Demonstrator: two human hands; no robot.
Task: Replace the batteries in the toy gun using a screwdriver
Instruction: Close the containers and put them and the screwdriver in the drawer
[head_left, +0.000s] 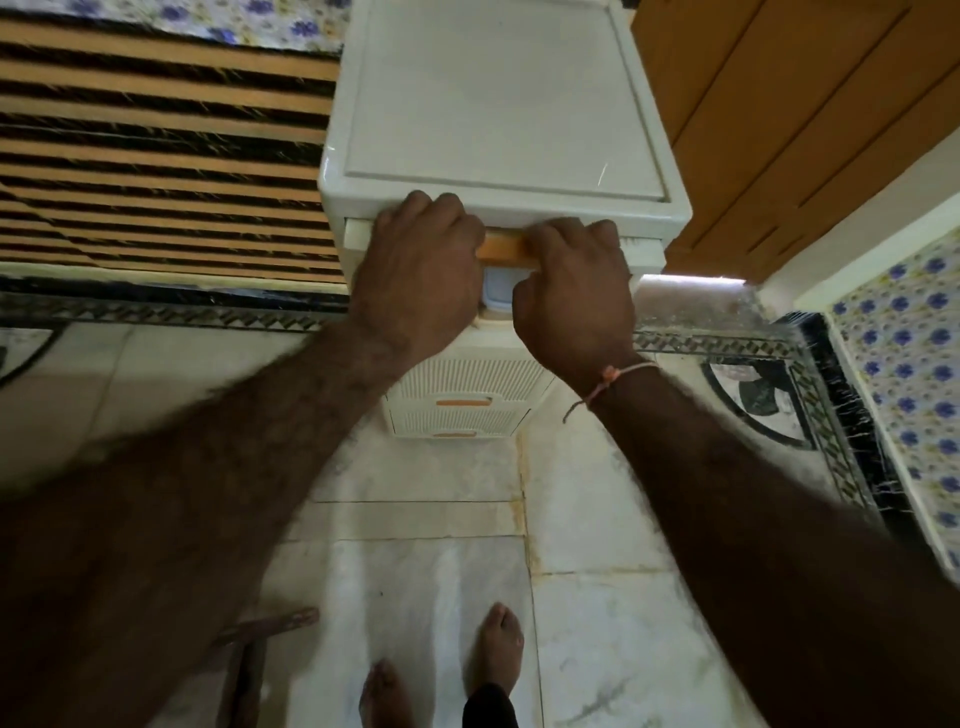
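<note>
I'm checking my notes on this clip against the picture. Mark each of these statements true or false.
1. Both hands grip the orange handle of the top drawer. True: the left hand and right hand curl over the orange handle of the white plastic drawer cabinet.
2. A screwdriver lies on the cabinet's top. False: the top is bare.
3. The right wrist wears a thin thread band. True.
4. The person wears shoes. False: the bare feet stand on the pale marble floor.
5. Lower drawers also have orange handles. True.
</note>
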